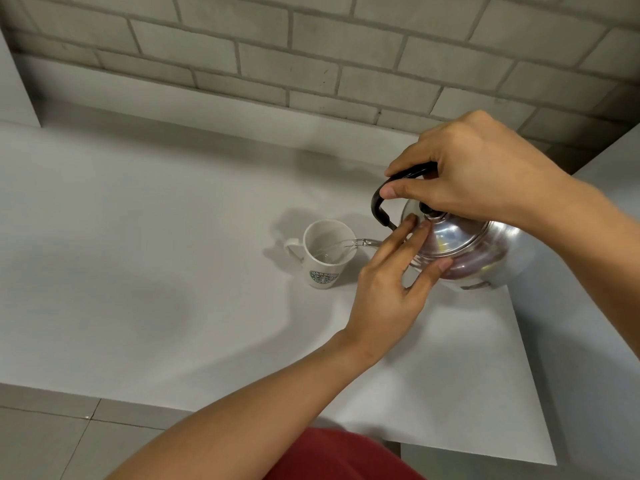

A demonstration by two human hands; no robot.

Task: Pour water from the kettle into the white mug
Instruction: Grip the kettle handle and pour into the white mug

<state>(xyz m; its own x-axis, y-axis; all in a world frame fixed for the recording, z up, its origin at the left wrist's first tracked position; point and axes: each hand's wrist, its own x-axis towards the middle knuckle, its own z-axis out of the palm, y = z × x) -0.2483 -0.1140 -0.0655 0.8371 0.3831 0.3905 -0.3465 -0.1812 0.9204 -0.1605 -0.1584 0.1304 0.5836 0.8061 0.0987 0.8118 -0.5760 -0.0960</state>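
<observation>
At frame centre, the right hand point(474, 174) grips the tilted kettle point(467, 251) handle, left hand point(391, 289) fingers spread against its lid, water streaming into the white mug point(325, 258).

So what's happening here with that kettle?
A person is pouring water into a white mug on the table. The right hand grips the black handle and tips the steel kettle toward the mug, while the left hand presses fingers on the lid. A clear stream runs into the mug, which already holds some water.
</observation>
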